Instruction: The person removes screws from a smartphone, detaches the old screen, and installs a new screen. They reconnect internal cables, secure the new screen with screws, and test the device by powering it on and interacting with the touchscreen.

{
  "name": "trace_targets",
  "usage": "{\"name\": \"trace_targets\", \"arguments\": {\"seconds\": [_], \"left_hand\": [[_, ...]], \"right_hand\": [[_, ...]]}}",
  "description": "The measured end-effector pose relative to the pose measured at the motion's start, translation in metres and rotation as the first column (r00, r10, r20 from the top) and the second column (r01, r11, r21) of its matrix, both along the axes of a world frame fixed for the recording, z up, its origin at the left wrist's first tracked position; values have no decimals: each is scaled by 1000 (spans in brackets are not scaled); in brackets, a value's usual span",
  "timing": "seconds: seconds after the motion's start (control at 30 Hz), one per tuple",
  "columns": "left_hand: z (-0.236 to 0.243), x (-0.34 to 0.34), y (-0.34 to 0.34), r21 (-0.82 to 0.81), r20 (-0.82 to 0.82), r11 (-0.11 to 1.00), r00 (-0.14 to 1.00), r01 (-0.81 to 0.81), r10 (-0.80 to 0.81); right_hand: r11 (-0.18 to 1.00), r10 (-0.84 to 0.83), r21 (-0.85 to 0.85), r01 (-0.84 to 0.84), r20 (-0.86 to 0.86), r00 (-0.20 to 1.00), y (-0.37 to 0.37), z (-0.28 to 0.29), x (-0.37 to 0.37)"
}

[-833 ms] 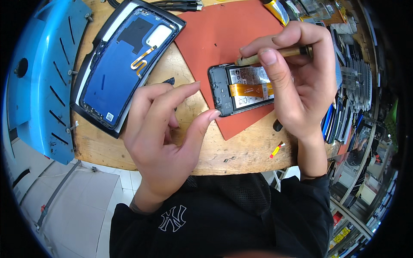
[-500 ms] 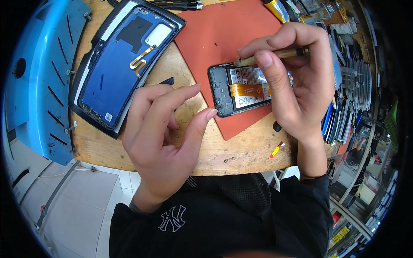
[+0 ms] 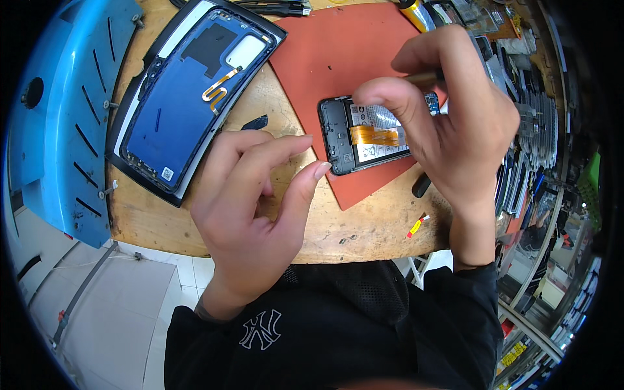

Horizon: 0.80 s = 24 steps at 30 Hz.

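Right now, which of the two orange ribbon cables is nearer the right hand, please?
The broad, straight cable across the battery, beside the right hand; the other cable, thin and winding, lies on the blue panel.

1 opened phone (image 3: 336,133), flat, 1 brown tool (image 3: 426,77), held

Repair workshop: opened phone (image 3: 369,138), workbench (image 3: 383,224)

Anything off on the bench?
Two loose scraps look stray, away from the opened phone: a dark piece near the blue cover and a red-yellow bit by the table's front edge. No clear damage to the phone, though the right hand hides part.
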<state>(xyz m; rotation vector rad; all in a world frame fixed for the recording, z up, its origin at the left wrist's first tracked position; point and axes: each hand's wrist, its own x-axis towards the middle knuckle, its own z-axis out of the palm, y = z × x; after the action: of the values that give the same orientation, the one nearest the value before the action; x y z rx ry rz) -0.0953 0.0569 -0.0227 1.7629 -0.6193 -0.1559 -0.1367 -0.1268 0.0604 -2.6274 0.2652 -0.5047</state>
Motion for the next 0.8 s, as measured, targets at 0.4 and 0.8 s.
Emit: {"name": "trace_targets", "arguments": {"seconds": [0.4, 0.8], "left_hand": [[7, 20, 31, -154, 139, 986, 989, 65, -44], [-15, 49, 82, -108, 257, 930, 894, -350, 367]], "right_hand": [[991, 90, 103, -87, -23, 996, -14, -17, -11], [891, 196, 358, -280, 255, 947, 4, -13, 13]]}}
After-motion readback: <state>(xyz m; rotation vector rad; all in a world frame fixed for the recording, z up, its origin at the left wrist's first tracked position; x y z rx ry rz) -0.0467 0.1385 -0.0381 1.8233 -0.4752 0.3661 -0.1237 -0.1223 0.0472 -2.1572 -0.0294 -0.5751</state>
